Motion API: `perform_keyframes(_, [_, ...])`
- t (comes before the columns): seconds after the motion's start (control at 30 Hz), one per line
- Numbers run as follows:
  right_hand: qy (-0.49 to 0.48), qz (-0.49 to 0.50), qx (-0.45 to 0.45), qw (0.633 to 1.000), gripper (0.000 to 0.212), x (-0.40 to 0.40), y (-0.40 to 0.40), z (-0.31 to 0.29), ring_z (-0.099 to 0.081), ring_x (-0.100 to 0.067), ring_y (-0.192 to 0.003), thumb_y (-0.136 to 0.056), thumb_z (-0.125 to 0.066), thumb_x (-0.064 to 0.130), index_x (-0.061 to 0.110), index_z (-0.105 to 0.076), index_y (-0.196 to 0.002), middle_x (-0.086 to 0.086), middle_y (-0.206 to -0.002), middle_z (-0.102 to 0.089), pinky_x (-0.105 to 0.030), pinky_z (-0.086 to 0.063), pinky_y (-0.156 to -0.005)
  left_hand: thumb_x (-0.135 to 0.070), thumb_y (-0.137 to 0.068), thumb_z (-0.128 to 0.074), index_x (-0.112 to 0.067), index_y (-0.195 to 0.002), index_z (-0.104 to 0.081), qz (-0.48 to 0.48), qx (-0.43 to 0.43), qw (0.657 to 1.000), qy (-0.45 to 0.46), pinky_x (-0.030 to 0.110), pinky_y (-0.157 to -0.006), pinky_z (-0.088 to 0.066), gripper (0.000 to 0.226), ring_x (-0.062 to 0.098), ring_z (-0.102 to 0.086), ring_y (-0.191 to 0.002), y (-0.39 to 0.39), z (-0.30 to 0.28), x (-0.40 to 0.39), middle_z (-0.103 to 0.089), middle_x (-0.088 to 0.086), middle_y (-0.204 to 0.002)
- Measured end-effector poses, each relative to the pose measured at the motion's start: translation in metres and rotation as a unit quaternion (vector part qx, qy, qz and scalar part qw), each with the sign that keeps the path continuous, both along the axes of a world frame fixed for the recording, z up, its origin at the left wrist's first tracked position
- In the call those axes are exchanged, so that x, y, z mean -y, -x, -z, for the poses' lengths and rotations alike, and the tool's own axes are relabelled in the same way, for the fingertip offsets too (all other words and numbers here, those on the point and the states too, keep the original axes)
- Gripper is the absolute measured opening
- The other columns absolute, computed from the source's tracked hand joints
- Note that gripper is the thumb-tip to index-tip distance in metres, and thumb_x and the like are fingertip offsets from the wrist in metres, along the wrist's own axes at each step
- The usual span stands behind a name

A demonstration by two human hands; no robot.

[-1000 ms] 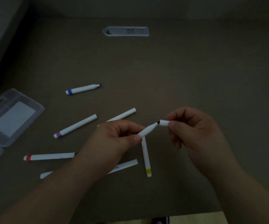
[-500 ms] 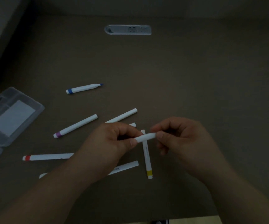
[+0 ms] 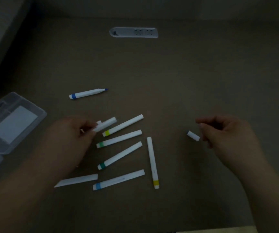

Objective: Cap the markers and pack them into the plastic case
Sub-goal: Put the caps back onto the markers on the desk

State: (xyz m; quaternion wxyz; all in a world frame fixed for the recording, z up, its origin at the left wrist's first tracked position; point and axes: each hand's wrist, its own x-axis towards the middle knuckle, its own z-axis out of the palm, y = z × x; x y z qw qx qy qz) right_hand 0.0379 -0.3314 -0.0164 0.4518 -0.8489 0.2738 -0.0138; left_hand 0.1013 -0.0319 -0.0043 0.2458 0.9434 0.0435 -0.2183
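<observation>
Holding a capped marker (image 3: 105,126), your left hand (image 3: 71,142) hides its lower end; your right hand (image 3: 226,137), now apart, pinches a cap (image 3: 193,135). The plastic case (image 3: 9,125) lies open, cropped left.

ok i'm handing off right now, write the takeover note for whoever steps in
Left hand holds a capped marker just above the table. Right hand is at a loose cap; whether it has a grip on it is unclear.
Blue marker lies uncapped, tip bare. Several capped markers lie between the hands. Plastic case sits open at left; no markers visible in it.
Left to do: cap the blue marker, then pack them all.
</observation>
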Motion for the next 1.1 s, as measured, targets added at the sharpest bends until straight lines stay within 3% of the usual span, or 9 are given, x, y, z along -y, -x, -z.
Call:
perform_keyframes(0.1, [0.059,-0.015,-0.038,0.997,0.009,0.002,0.006,0.012,-0.059,0.002,-0.074,-0.087,-0.070,0.024,0.032,-0.070,-0.090,0.012,-0.086,-0.067,-0.016,-0.038,-0.060,-0.017,-0.095,-0.057,-0.023,-0.128,-0.057,0.007,-0.018,0.997,-0.076,0.025,-0.068,-0.041,0.033,0.008,-0.048,-0.077,-0.008,0.005,-0.007,-0.048,-0.008,-0.091])
perform_keyframes(0.23, [0.162,-0.079,-0.063,0.982,0.011,-0.001,0.008,0.024,-0.057,-0.006,-0.077,-0.085,-0.074,0.030,0.036,-0.066,-0.089,0.013,-0.087,-0.059,-0.025,-0.041,-0.069,-0.015,-0.094,-0.058,-0.021,-0.129,-0.055,0.029,-0.062,0.988,-0.135,0.037,-0.091,-0.050,0.035,0.018,-0.056,-0.098,-0.010,0.006,-0.005,-0.055,0.004,-0.111])
perform_keyframes(0.43, [0.186,-0.120,-0.067,0.973,0.019,-0.016,0.001,0.027,-0.053,-0.008,-0.075,-0.086,-0.072,0.024,0.038,-0.059,-0.082,0.016,-0.084,-0.052,-0.026,-0.038,-0.073,-0.019,-0.093,-0.061,-0.025,-0.130,-0.054,0.059,-0.097,0.976,-0.184,0.035,-0.092,-0.051,0.039,0.015,-0.055,-0.098,-0.016,0.011,-0.008,-0.051,-0.003,-0.103])
perform_keyframes(0.53, [0.160,-0.125,-0.057,0.977,0.019,-0.027,-0.003,0.024,-0.052,0.002,-0.074,-0.086,-0.072,0.024,0.039,-0.060,-0.084,0.019,-0.084,-0.054,-0.023,-0.037,-0.070,-0.027,-0.094,-0.060,-0.028,-0.126,-0.054,0.089,-0.065,0.977,-0.183,0.030,-0.088,-0.049,0.033,0.010,-0.051,-0.094,-0.012,0.010,-0.010,-0.048,-0.006,-0.101])
perform_keyframes(0.67, [0.139,-0.127,-0.068,0.980,0.019,-0.039,-0.006,0.022,-0.050,0.003,-0.077,-0.086,-0.072,0.027,0.040,-0.060,-0.093,0.022,-0.087,-0.051,-0.024,-0.039,-0.068,-0.035,-0.094,-0.056,-0.028,-0.119,-0.055,0.062,0.051,0.987,-0.143,0.026,-0.080,-0.042,0.025,0.006,-0.046,-0.088,-0.021,0.007,-0.015,-0.044,-0.011,-0.094])
perform_keyframes(0.77, [0.114,-0.133,-0.069,0.982,0.019,-0.046,-0.009,0.019,-0.052,0.002,-0.080,-0.087,-0.070,0.027,0.039,-0.061,-0.098,0.021,-0.091,-0.052,-0.018,-0.037,-0.064,-0.033,-0.095,-0.055,-0.025,-0.129,-0.052,0.040,0.130,0.982,-0.132,0.032,-0.089,-0.044,0.035,0.013,-0.050,-0.104,-0.048,0.007,-0.015,-0.051,-0.003,-0.114])
perform_keyframes(0.87, [0.095,-0.147,-0.075,0.982,0.018,-0.054,-0.012,0.016,-0.052,-0.002,-0.082,-0.088,-0.068,0.027,0.039,-0.058,-0.097,0.018,-0.093,-0.052,-0.020,-0.040,-0.066,-0.031,-0.096,-0.054,-0.022,-0.132,-0.052,0.067,0.190,0.964,-0.174,0.039,-0.096,-0.042,0.037,0.023,-0.046,-0.117,-0.081,0.016,-0.016,-0.051,0.006,-0.126])
perform_keyframes(0.97, [0.069,-0.159,-0.073,0.982,0.021,-0.063,-0.017,0.011,-0.051,-0.001,-0.083,-0.089,-0.067,0.023,0.040,-0.056,-0.093,0.017,-0.093,-0.050,-0.022,-0.041,-0.070,-0.030,-0.097,-0.049,-0.025,-0.127,-0.057,0.087,0.208,0.953,-0.204,0.041,-0.092,-0.042,0.031,0.027,-0.046,-0.115,-0.103,0.033,-0.017,-0.052,0.008,-0.123])
perform_keyframes(1.1, [0.055,-0.172,-0.067,0.981,0.030,-0.072,-0.021,0.006,-0.051,0.000,-0.082,-0.089,-0.066,0.024,0.046,-0.047,-0.083,0.018,-0.092,-0.050,-0.014,-0.035,-0.063,-0.026,-0.097,-0.048,-0.022,-0.118,-0.063,0.092,0.202,0.955,-0.198,0.039,-0.086,-0.046,0.026,0.025,-0.051,-0.104,-0.110,0.044,-0.014,-0.056,0.007,-0.111])
